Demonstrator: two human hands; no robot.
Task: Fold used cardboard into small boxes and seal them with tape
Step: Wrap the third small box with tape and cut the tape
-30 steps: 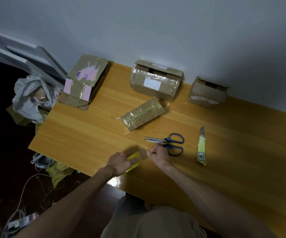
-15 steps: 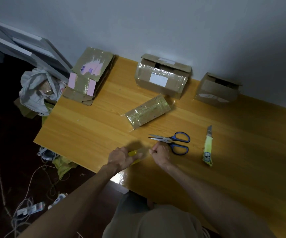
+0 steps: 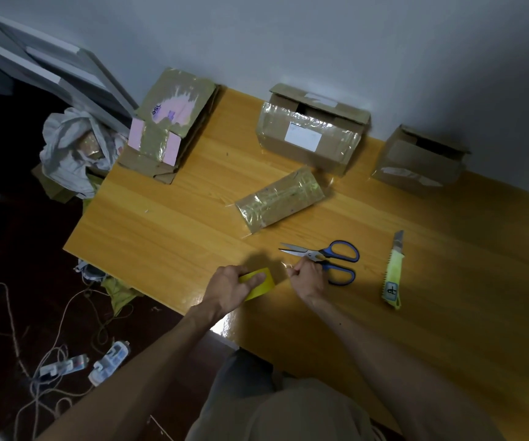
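Your left hand point(image 3: 229, 289) curls round the yellow tape roll point(image 3: 261, 281). Just beside it, your right hand point(image 3: 308, 276) pinches the tape's free end point(image 3: 288, 266). Scissors point(image 3: 336, 254) lie just beyond your right hand; the taped small box point(image 3: 280, 200) sits farther off.

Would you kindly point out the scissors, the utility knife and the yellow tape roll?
scissors point(image 3: 315, 254): head view, on the pivot where the blades cross.
utility knife point(image 3: 395, 270): head view, on the middle of its yellow handle.
yellow tape roll point(image 3: 267, 286): head view, on the roll's outer side beside the fingers.
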